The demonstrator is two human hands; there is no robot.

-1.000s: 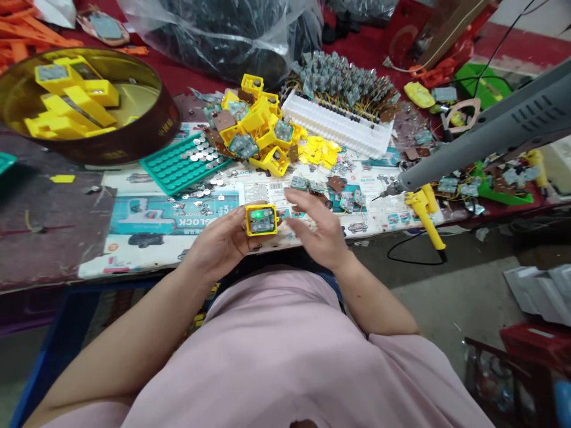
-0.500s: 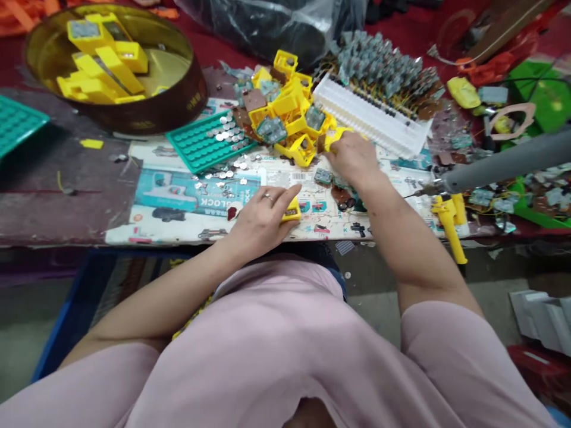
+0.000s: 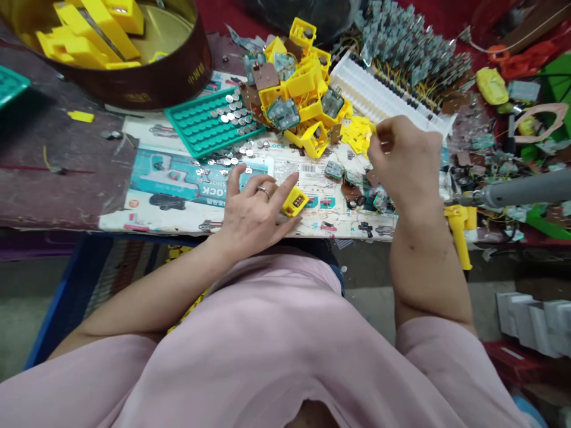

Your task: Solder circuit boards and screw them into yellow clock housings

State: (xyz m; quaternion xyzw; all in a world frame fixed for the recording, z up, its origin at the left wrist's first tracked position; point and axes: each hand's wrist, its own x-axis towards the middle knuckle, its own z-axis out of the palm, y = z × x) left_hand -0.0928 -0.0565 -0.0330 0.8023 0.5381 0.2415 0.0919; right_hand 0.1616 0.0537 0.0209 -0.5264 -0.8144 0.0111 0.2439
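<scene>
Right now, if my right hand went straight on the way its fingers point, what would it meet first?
Probably the pile of small yellow pieces, right by the fingertip end of the right hand, though the hand's height is unclear.

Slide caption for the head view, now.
Left hand at a small yellow box, right hand beside a pile of flat yellow pieces.

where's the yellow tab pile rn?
Tab pile: head view, upper half, right of centre, between the yellow cases and right hand, in front of the white rack.
</scene>
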